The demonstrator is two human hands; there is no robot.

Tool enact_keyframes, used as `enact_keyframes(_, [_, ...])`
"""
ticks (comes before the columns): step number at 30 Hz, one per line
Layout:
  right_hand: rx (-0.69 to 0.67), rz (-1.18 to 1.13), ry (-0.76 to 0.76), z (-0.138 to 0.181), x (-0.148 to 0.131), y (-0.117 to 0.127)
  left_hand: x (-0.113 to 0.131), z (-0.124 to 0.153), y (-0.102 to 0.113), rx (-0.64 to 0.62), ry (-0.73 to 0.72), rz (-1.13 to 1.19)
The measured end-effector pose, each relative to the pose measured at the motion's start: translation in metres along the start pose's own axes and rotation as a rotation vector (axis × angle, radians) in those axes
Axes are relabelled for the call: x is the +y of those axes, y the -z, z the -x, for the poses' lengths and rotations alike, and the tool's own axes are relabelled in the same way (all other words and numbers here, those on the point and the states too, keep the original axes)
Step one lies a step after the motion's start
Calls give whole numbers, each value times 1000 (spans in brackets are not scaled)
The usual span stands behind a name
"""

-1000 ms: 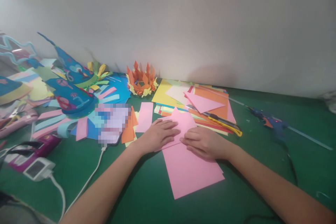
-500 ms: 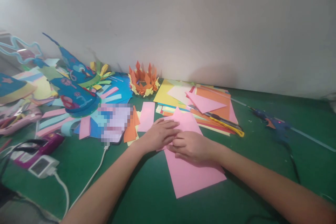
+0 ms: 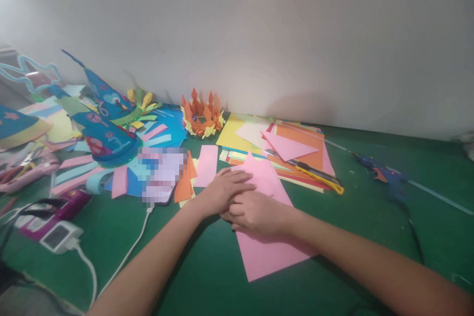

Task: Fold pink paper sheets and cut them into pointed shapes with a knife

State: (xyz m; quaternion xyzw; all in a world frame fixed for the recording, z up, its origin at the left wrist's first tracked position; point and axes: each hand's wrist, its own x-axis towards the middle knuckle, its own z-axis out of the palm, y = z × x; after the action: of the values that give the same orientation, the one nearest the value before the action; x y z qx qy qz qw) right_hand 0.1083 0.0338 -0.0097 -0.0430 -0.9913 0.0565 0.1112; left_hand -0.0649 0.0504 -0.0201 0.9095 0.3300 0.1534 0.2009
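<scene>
A sheet of pink paper (image 3: 270, 256) lies on the green table in front of me, with a pointed corner at its far end. My left hand (image 3: 224, 192) rests palm down on the paper's left part, fingers stretched out to the right. Just below and touching it, my right hand (image 3: 255, 215) has its fingers curled at the sheet's left edge. Its thumb and the paper beneath both hands are hidden.
Coloured paper sheets (image 3: 237, 131), a folded pink piece (image 3: 291, 147) and a yellow-handled cutter (image 3: 320, 179) lie beyond. A glue gun (image 3: 385, 174) is at right. Behind stands an orange paper crown (image 3: 202, 116); blue cone hats (image 3: 109, 138), a phone (image 3: 166, 175) and a power strip (image 3: 61, 217) sit left.
My right hand has slid left across the pink paper to its left edge, its fingers more curled. My left hand has stayed nearly in place.
</scene>
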Motion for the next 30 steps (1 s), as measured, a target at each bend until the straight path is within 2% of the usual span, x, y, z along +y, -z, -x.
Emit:
enact_keyframes(6, [66, -51, -170, 10, -5, 2, -1, 1, -1, 13, -2, -16])
enact_keyframes(9, [127, -9, -244, 23, -5, 7, 0, 1, -2, 32, 12, -37])
enact_keyframes(12, [117, 46, -312, 40, -3, 14, 0, 0, -3, 40, 2, -62])
enact_keyframes(14, [115, 93, -334, 51, -1, 17, 0, 0, -4, 47, -6, -74])
enact_keyframes(19, [239, 214, -346, 74, -2, 15, 3, 0, -2, 39, 5, -83])
enact_keyframes(23, [261, 234, -401, 80, -6, 9, 3, 0, -1, 39, 3, -88])
enact_keyframes(30, [386, 227, -475, 89, -4, 9, 2, 0, -4, 46, -1, -100])
